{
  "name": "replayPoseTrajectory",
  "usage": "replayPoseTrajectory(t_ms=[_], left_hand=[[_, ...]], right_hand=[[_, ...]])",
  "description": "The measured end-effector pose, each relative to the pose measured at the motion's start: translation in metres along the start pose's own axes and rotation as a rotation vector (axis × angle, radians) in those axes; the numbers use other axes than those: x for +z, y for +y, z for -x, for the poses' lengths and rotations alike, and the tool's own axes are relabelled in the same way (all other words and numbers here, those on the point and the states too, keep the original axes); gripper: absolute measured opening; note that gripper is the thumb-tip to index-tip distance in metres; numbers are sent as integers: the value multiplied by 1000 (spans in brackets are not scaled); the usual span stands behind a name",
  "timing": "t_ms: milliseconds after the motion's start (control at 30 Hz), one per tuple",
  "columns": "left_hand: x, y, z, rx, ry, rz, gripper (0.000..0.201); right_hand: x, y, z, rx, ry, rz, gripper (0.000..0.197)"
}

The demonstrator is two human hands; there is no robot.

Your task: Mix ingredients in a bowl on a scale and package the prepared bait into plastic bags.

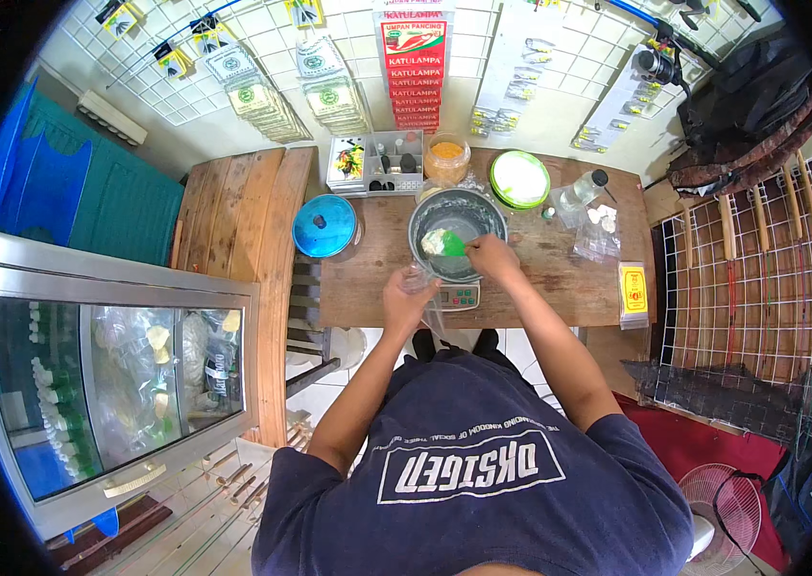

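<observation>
Right hand [490, 255] grips green scoop [452, 247], white powder [433, 241] on it, at grey bowl's [468, 212] mouth. Left hand [407, 301] holds clear bag [417, 278] by bowl's near-left rim. 1 scale [462, 297] shows nearside; blue tub [323, 227] left.

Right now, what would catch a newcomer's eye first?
Probably the green scoop of white material, held by the right hand over or in the round grey bowl. Next, the clear plastic bag in the left hand, by the bowl's near edge. Then the round blue lid, at left on the wooden table.
</observation>
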State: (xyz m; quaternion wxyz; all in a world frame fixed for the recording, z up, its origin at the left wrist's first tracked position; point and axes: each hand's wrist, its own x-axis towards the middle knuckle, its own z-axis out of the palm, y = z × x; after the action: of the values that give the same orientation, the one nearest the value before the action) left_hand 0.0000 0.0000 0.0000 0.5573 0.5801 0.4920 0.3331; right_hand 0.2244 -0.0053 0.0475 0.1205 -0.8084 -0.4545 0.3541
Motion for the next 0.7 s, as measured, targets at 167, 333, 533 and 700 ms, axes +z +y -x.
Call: replayPoseTrajectory(t_ms=[167,333,533,700], left_hand=[[-12,22,-11,157,66,-168,56],[-28,34,-27,286,82,-499,66],[-22,48,-38,210,57,-635,71],[-11,75,-42,225,112,-600,74]], right_hand=[[-18,5,16,-42,120,-16,32],[-15,7,16,-63,124,-86,32],[-29,-1,29,-95,217,-85,32],[-66,-45,68,-194,365,-68,30]])
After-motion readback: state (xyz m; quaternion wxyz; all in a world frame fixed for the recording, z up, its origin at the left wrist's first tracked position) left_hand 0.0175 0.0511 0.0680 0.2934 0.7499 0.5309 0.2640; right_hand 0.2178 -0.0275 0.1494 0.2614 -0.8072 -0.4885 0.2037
